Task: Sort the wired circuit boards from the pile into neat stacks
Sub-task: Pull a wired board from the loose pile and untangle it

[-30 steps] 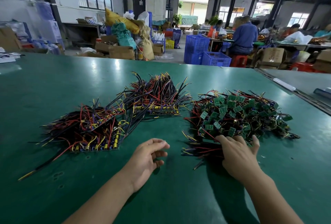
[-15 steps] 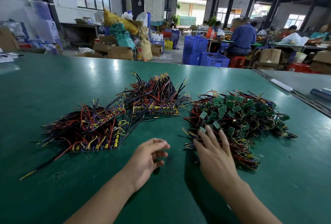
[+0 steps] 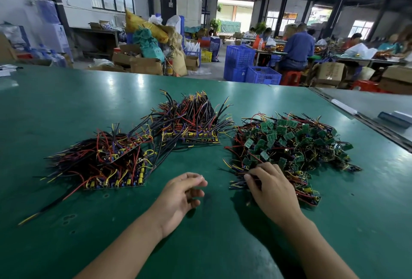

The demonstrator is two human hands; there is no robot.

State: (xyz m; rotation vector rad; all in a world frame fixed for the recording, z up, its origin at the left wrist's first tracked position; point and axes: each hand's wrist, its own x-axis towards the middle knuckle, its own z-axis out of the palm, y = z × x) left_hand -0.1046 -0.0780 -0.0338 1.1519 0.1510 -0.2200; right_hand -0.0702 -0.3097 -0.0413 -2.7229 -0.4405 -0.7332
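- Pile (image 3: 289,144) of wired circuit boards sits on the right half of the desk (image 3: 66,104): small green boards tangled in red, black and yellow leads
- Two sorted heaps lie to its left, a near stack (image 3: 111,167) and a far stack (image 3: 191,127), with boards aligned along the base and leads fanned outward
- Right hand (image 3: 270,187) is on the pile's near-left edge, its fingers (image 3: 258,172) curled down into the leads. The thumb is hidden, so I cannot tell whether a board is actually pinched
- Left hand (image 3: 178,196) rests just beside the pile on bare desk, its fingers (image 3: 194,177) loosely curled and holding nothing
- Handling, my estimate: each unit is light, with a stiff board and soft, springy leads that will snag on neighbours. I would take hold at the board edge rather than by a lead, since the solder joints look like the weak point, and lift slowly to shake off any hangers-on
- Containers: blue crates (image 3: 263,75) and cardboard boxes (image 3: 146,65) stand beyond the desk's far edge. I cannot make out what is in them
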